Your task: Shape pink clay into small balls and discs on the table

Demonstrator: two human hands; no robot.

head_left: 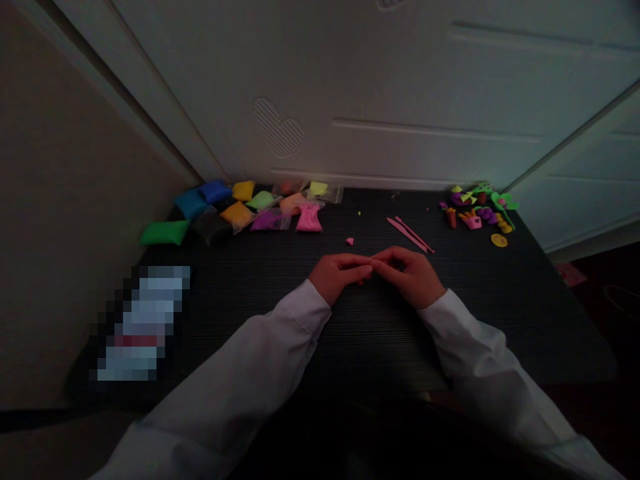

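My left hand (343, 275) and my right hand (406, 272) meet fingertip to fingertip over the middle of the dark table (250, 280). Both are closed in a pinch, and whatever lies between the fingertips is hidden or too small to name. Just beyond them sits a small pink lump of clay (350, 241). Two pink modelling tools, a flat one (406, 233) and a thin one (415, 235), lie side by side past my right hand. A tiny yellow-green bit (359, 213) rests farther back.
Bags of coloured clay, among them a pink bag (309, 218) and a green bag (164, 233), line the back left. Small finished clay figures (471, 220) and a yellow disc (499, 240) lie at the back right. A blurred-out screen (145, 327) is at left. A white panel (310, 87) rises behind.
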